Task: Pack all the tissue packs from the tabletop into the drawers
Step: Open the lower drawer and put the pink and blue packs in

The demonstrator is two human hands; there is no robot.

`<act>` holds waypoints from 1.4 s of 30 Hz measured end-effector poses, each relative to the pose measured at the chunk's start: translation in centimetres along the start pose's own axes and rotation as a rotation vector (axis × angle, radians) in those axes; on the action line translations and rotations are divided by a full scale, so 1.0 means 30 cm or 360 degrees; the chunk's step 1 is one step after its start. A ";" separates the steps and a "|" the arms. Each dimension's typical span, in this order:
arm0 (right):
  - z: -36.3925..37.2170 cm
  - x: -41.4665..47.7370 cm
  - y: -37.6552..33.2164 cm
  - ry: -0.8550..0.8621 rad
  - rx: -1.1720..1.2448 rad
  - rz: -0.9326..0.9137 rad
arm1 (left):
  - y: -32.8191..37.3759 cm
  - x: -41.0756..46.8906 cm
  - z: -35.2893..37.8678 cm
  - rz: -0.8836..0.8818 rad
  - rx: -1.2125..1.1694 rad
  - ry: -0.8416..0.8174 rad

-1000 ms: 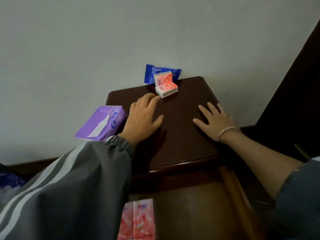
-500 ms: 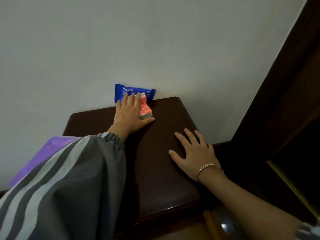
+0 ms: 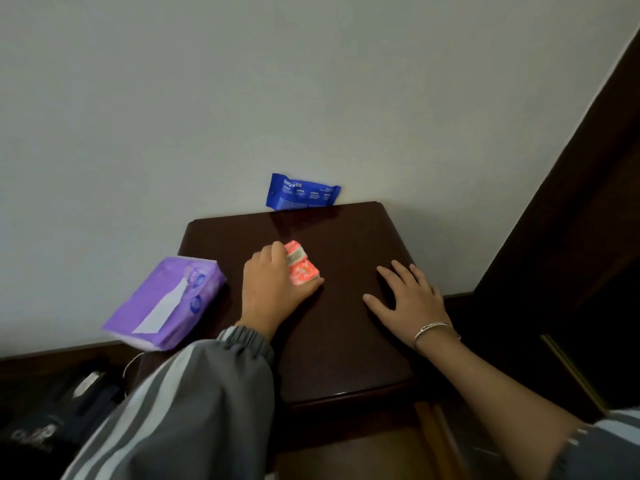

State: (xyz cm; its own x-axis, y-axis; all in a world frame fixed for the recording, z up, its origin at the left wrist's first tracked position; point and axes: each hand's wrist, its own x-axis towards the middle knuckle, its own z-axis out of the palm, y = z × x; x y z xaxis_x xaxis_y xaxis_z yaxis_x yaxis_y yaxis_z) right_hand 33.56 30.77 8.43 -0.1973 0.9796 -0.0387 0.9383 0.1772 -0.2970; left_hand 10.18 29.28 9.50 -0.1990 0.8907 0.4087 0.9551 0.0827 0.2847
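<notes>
My left hand (image 3: 273, 292) grips small pink-orange tissue packs (image 3: 301, 268) over the middle of the dark wooden tabletop (image 3: 346, 341), fingers curled over them and thumb underneath. A blue tissue pack (image 3: 301, 192) stands against the wall at the table's back edge. Over the table's left edge lies a purple tissue pack (image 3: 169, 303). Flat on the right side of the tabletop rests my right hand (image 3: 408, 299), fingers spread, holding nothing. Below the table's front edge, part of the open drawer (image 3: 349, 455) shows.
A pale wall rises behind the table. Dark wooden furniture (image 3: 571, 271) stands close on the right. Dark items with white print (image 3: 45, 431) lie low at the left beside the table.
My left hand took hold of the pink-orange packs at the back by the blue pack and drew them toward the table's middle. The right hand stayed flat. The view shifted.
</notes>
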 end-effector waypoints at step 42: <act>-0.235 0.096 -0.115 0.0604 0.0986 -0.0050 | 0.045 -0.113 -0.040 -0.0266 -0.0001 -0.0105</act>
State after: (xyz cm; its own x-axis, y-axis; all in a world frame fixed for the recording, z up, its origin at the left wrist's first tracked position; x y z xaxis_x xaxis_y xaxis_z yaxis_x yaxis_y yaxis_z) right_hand 31.76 33.65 16.08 -0.0037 0.9602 0.2792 0.5786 0.2298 -0.7826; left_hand 11.89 25.84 9.56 -0.3400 0.8920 0.2979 0.9097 0.2317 0.3445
